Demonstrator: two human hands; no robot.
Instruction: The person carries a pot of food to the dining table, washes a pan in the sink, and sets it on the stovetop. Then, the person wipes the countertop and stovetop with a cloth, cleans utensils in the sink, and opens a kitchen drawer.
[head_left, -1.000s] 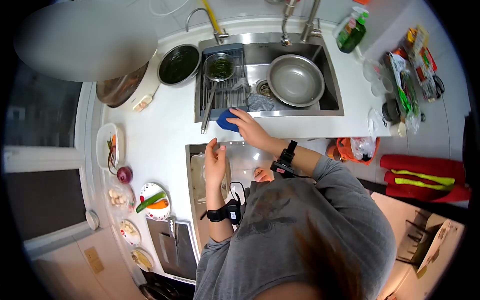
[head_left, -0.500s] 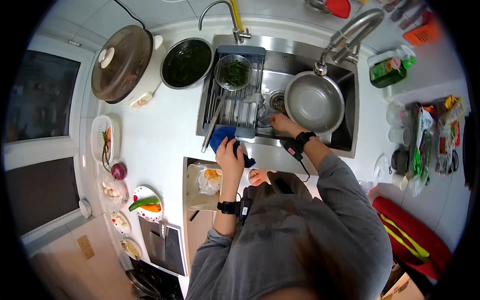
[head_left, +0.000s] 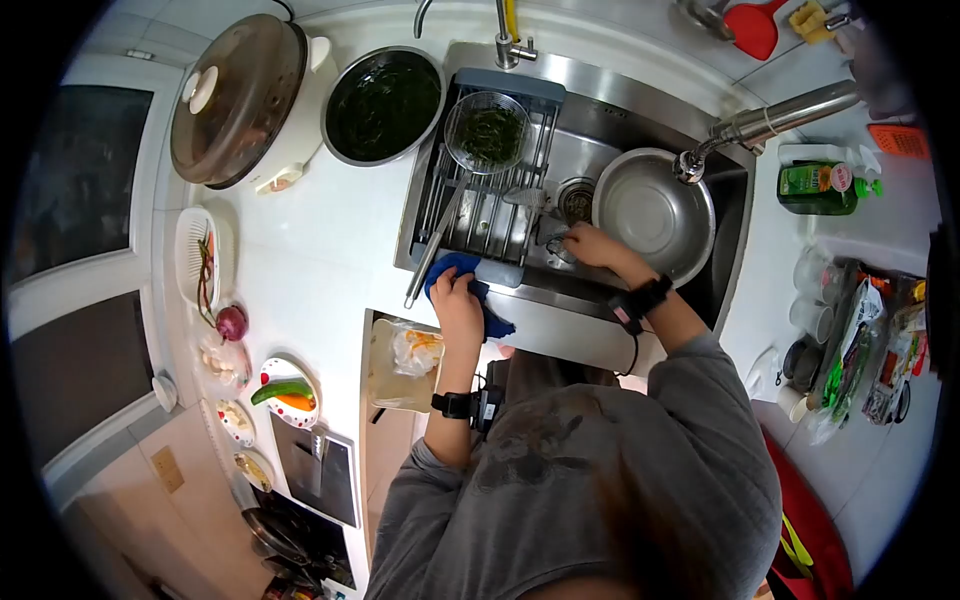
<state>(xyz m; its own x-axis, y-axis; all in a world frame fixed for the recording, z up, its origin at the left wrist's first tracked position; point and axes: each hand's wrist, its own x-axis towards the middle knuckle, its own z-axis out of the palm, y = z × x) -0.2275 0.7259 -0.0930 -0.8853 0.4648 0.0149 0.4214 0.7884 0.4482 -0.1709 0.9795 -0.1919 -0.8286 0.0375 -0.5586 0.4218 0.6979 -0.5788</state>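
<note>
My left hand (head_left: 458, 308) is closed on a blue cloth (head_left: 495, 318) at the sink's front edge, below the drying rack (head_left: 485, 235). Inside the sink (head_left: 565, 293), my right hand (head_left: 592, 245) has its fingers together at a small greyish, shiny item (head_left: 560, 247), too small to make out. Just right of that hand lies a wide metal bowl (head_left: 652, 215), and the drain (head_left: 576, 200) is behind it. On the rack rests a long-handled strainer (head_left: 487, 133) with chopped greens.
A metal bowl of dark greens (head_left: 385, 105) stands beside a lidded cooker (head_left: 245, 105). A faucet (head_left: 770, 120) overhangs the sink. Left are a red onion (head_left: 231, 323) and a plate with vegetables (head_left: 290, 393). An open drawer holds a bin (head_left: 400, 385). Green soap (head_left: 820, 188) stands right.
My right hand has gone from the blue cloth down into the sink, beside the drain. My left hand has moved up and taken hold of the cloth. The view has shifted.
</note>
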